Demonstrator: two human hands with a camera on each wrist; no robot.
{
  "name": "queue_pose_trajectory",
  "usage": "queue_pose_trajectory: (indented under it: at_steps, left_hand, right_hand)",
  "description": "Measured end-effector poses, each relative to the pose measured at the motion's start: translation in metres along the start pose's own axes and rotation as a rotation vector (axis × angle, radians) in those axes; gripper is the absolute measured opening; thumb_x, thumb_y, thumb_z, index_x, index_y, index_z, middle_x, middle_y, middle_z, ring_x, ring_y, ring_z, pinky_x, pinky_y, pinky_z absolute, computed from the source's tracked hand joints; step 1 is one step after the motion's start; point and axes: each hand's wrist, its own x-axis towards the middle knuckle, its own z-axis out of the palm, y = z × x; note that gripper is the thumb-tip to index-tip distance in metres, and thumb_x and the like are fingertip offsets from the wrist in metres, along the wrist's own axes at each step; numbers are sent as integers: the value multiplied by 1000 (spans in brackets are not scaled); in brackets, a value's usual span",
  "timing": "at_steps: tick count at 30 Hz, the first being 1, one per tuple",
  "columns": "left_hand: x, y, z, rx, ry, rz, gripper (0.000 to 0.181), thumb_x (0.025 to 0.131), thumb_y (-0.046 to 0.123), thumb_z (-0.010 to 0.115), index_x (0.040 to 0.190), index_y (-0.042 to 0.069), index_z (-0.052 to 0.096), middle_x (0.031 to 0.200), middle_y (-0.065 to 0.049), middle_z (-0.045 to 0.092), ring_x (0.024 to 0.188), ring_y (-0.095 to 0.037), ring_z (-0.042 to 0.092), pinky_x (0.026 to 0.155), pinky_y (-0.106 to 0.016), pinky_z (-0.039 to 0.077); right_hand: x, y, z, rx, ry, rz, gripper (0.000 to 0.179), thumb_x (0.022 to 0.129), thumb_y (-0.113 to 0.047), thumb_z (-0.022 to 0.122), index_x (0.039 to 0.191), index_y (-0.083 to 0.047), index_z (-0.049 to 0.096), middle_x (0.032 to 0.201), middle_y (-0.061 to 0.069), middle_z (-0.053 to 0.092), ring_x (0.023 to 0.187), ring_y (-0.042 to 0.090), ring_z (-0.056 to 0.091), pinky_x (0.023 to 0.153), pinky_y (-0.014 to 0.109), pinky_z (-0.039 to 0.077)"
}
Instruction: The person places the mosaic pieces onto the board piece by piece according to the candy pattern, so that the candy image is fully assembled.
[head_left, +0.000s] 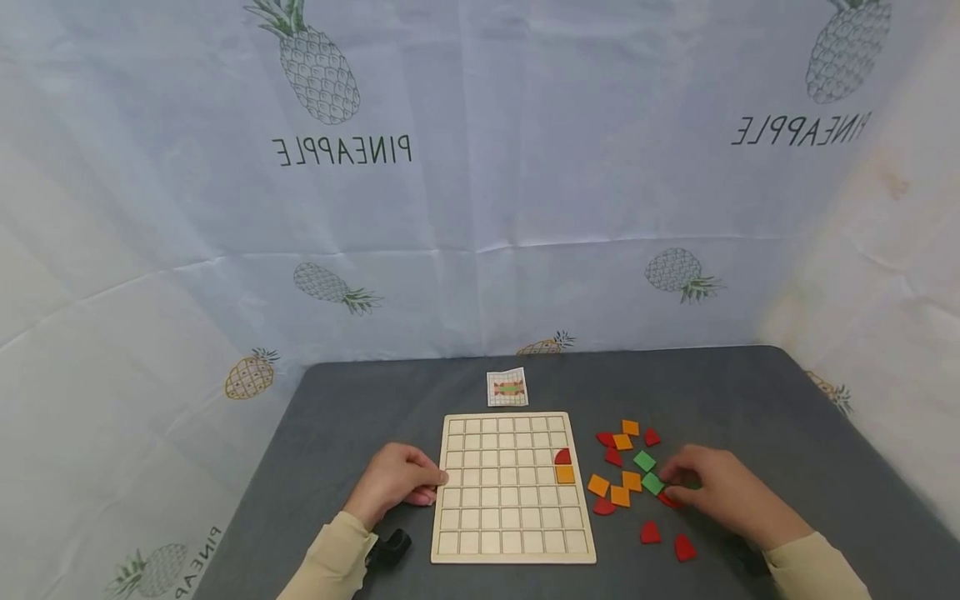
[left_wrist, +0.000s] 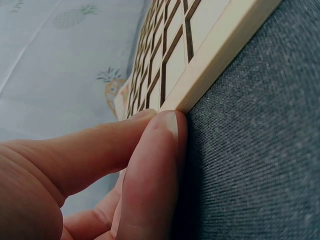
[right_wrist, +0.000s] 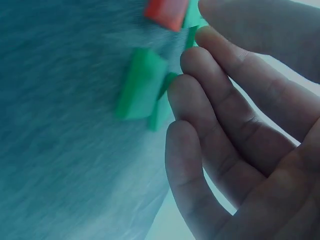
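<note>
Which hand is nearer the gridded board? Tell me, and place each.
Left. The left hand pinches the gridded board at its left edge; the right hand is apart from it, beyond its right edge, by loose tiles.

Curtained-off nook, rm type unclear: grey tbl point(head_left: 360, 408) w/ pineapple-print cloth point(head_left: 525, 200) hung behind & both sides.

On my feed the board point(head_left: 510, 518) lay about mid-width on the table point(head_left: 375, 400), card point(head_left: 507, 388) just behind it, cloth point(head_left: 480, 192) behind the table. I had the left hand point(head_left: 397, 477) at the board's left edge — two pieces point(head_left: 565, 474) sat in its rightmost column, one directly behind the other. Loose pieces point(head_left: 598, 486) lay scattered right of the board, right hand point(head_left: 716, 483) at their right side — two of them in front of the rest.
</note>
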Motion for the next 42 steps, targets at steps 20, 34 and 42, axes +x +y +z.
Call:
queue_pose_trajectory:
  at_steps: [20, 34, 42]
  left_hand:
    - [2, -1, 5, -5, -8, 9, 19, 88, 16, 91, 95, 2, 80, 82, -10, 80, 67, -12, 75, 65, -31, 68]
    - [1, -2, 3, -5, 1, 15, 18, 89, 15, 90, 94, 2, 80, 80, -10, 79, 65, -12, 74, 64, -31, 67]
    - [0, 0, 2, 3, 20, -1, 19, 87, 16, 92, 93, 2, 80, 79, -10, 79, 64, -11, 74, 63, -30, 67]
  right_hand:
    - [-18, 12, -2, -49, -97, -37, 19, 87, -27, 91, 102, -28, 79, 98, -12, 61, 85, -5, 57, 69, 26, 55]
    - [0, -17, 9, 9, -15, -106, 20, 88, -31, 92, 102, -30, 77, 100, -15, 65, 90, -1, 65, 77, 27, 61]
    - [28, -64, 24, 74, -7, -150, 17, 89, -23, 90, 100, -27, 79, 98, -11, 69, 87, 4, 63, 74, 24, 57]
